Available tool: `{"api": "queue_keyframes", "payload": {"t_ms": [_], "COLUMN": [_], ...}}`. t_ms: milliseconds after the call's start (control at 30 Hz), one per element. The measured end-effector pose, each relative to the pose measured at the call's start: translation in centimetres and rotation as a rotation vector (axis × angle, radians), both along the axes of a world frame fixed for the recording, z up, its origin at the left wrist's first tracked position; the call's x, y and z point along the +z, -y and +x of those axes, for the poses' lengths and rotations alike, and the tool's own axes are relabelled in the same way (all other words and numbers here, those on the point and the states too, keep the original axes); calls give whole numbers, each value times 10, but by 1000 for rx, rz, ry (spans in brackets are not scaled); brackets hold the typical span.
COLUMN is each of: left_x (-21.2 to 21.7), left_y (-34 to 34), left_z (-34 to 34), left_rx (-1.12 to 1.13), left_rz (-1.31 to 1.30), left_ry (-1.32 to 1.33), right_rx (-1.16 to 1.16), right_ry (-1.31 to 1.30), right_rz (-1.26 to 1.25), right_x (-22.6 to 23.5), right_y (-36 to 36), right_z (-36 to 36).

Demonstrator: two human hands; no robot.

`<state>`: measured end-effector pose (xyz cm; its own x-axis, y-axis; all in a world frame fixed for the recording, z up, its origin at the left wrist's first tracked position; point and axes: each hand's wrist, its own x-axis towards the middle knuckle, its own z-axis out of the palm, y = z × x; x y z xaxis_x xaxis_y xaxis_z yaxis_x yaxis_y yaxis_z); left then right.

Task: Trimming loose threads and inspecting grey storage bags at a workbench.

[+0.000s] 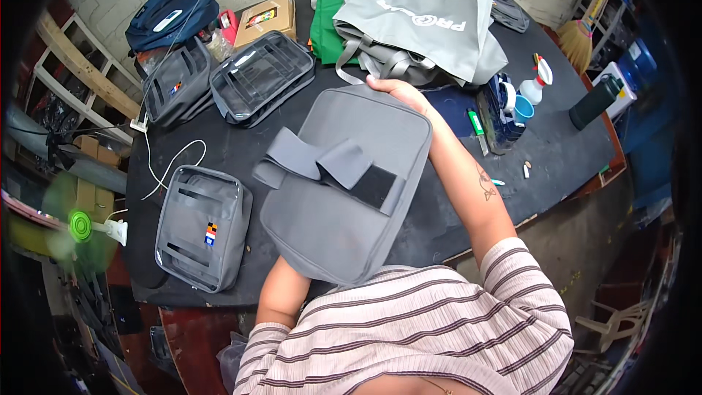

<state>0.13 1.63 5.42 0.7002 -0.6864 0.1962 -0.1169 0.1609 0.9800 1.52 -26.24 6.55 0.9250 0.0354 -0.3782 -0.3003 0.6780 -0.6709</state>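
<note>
A grey soft fabric bag [329, 219] is held up tilted in front of my chest, over the table's near edge. A wide dark strap [322, 161] stands up in loops across its face, with a black patch [376, 184] at one end. My right hand [398, 93] grips the bag's far edge, its thumb on top. My left forearm [284, 291] reaches under the near left corner; the bag hides that hand, so its fingers do not show. Left of it, a similar grey bag [201, 230] with clear panels and a small colourful label stands on the table.
Two more grey bags [263, 77] [175, 88] lie at the far left beside a cardboard box [267, 18] and a navy bag [172, 18]. Large grey totes [417, 22] fill the back. A cutter [477, 130], spray bottle [536, 84] and dark tumbler [596, 101] stand right; a fan [80, 225] is left.
</note>
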Motion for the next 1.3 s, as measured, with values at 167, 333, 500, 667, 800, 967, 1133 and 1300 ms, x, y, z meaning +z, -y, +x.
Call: {"api": "queue_keyframes", "payload": {"t_ms": [167, 333, 500, 667, 800, 967, 1133, 1300], "left_x": [3, 2, 10, 9, -6, -3, -4, -22], "left_y": [-7, -21, 5, 16, -13, 4, 19, 29], "left_z": [9, 2, 28, 7, -19, 0, 9, 5], "left_rx": [41, 151, 185, 222, 292, 360, 260, 176], "left_rz": [53, 132, 167, 171, 140, 101, -35, -165], "left_ry": [101, 188, 288, 430, 579, 642, 489, 345], "right_rx": [-46, -142, -171, -576, -991, -279, -291, -251], "right_ry": [218, 310, 650, 237, 406, 617, 668, 744], "right_rz": [-1, 115, -47, -836, -382, -1049, -986, -799], "right_x": [-17, -44, -103, -72, -28, 70, 73, 72], "right_y": [-11, 13, 74, 15, -23, -124, -117, -123], "right_z": [-7, 11, 19, 11, -39, -103, -92, -94]}}
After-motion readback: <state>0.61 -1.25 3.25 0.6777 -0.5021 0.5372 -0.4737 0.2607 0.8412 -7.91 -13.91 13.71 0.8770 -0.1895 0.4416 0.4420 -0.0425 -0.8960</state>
